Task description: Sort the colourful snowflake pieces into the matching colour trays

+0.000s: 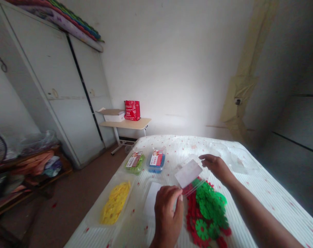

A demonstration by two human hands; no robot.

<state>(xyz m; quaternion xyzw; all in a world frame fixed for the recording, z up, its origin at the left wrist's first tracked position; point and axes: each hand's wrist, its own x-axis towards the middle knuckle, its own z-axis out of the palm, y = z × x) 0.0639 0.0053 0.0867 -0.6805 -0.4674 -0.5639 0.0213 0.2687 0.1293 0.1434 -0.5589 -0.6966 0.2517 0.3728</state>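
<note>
A clear plastic box [180, 165] with a pale paper label [189, 173] is held tilted above the table between my two hands. The fingers and thumb of my left hand [169, 210] pinch its near left edge. At its far right edge, my right hand [218, 167] grips the rim with bent fingers. Under and beside the box lies a loose pile of green flower-shaped plastic pieces [210, 203] on top of red pieces [191, 217]. Left of my left hand, another clear container with a white label [151, 198] rests on the cloth, partly hidden by that hand.
Yellow pieces [116, 203] fill an open clear tray at the left. Behind it stand labelled boxes of green pieces [135, 162] and blue pieces [156, 161]. More clear plastic containers [241, 160] lie at the right. A side table [143, 123] carries a red bag [132, 111] and a cardboard box [114, 117].
</note>
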